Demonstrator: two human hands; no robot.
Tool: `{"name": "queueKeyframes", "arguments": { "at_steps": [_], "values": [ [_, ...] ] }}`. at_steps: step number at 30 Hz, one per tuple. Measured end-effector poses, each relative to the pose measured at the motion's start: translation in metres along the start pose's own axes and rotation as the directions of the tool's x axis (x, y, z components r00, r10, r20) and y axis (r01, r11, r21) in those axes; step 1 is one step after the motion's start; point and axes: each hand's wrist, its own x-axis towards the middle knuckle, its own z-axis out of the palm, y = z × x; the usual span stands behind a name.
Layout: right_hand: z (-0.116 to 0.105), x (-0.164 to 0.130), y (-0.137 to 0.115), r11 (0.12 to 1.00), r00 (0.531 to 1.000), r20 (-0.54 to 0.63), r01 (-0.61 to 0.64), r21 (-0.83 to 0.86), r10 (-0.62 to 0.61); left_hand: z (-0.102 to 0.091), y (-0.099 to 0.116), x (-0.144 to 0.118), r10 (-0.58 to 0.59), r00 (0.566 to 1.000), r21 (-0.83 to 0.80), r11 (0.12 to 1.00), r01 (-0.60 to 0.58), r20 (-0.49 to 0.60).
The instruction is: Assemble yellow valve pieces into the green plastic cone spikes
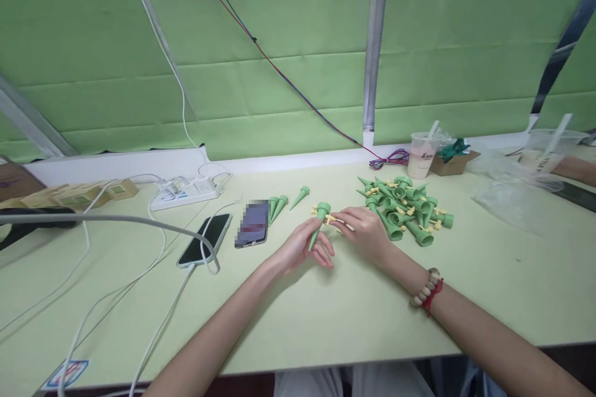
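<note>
1. The left hand is closed around a green plastic cone-shaped spike, gripping it along the lower shaft, fingers curled beneath.
2. The right hand sits just to the right of the left, its fingertips pinched narrow on a small pale yellow plastic fitting at the spike's wide collar.
3. The spike is held just above the pale green table, between both hands. Its long axis runs slantwise: wide collar up and away from the person, pointed tip down and toward the left palm.
4. Risk, as I judge it: the yellow fitting is tiny and held only by fingertips, so a slip could drop it onto the table or skew it at the collar.
5. The tapered shaft could also slide through the left hand's grip under a push from the collar end.
6. Just beyond the right hand lies a heap of matching green spikes; a stray knuckle could scatter them.
7. Beyond the left hand lie three loose spikes and two phones.
</note>
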Motion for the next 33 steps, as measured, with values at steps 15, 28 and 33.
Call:
{"name": "queueKeyframes", "arguments": {
  "at_steps": [15, 28, 33],
  "values": [
    [0.005, -0.001, 0.001, 0.986, 0.993, 0.103, 0.065, -0.153, -0.050, -0.001, -0.004, 0.000, -0.011, 1.000, -0.188, 0.982, 0.016, 0.026],
    [0.002, 0.001, -0.002, 0.972, 0.989, 0.058, 0.145, -0.187, -0.137, 0.005, 0.004, -0.005, 0.001, 0.998, -0.158, 0.987, 0.009, 0.058],
    [0.001, 0.002, -0.012, 0.835, 0.910, 0.255, -0.405, 0.373, 0.327, 0.005, -0.001, -0.004, 0.009, 0.995, -0.006, 1.000, -0.008, 0.100]
  ]
}}
